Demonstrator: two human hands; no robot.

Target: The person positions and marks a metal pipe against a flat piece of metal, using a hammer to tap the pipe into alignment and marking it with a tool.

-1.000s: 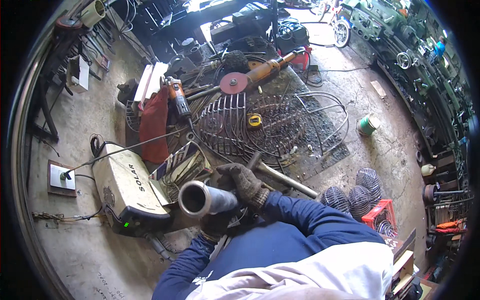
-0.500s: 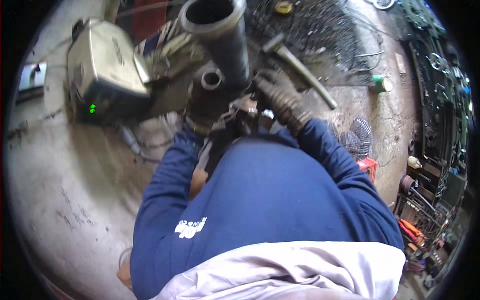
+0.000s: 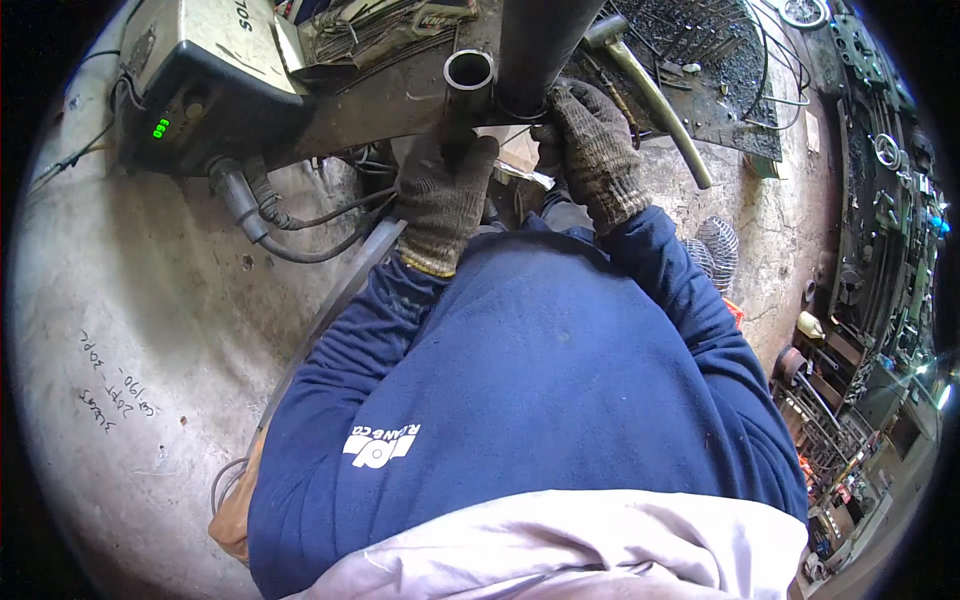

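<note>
A short metal pipe [image 3: 468, 88] stands upright with its round mouth facing up, close to the left side of a larger dark pipe [image 3: 540, 50]. My left hand [image 3: 440, 195], in a brown knitted glove, is closed around the short pipe's lower end, thumb on the right. My right hand [image 3: 600, 150], gloved the same way, is at the bench edge just right of the large pipe's foot. Its fingers are curled, and what they grip is hidden. A hammer [image 3: 660, 110] lies beside that hand, its handle sticking out past the bench edge.
A welding machine [image 3: 200, 80] with a green display sits at the left, its thick cable [image 3: 300, 250] looping below the bench. Welding rods [image 3: 380, 35] lie behind the short pipe. Dark debris covers the bench [image 3: 700, 110] at right. Tools and metal parts [image 3: 870, 200] line the right side.
My view has tilted, so the bench and pipes sit higher in the picture and the welding machine further left. Both hands stay near the pipes; the left one now shows more clearly.
</note>
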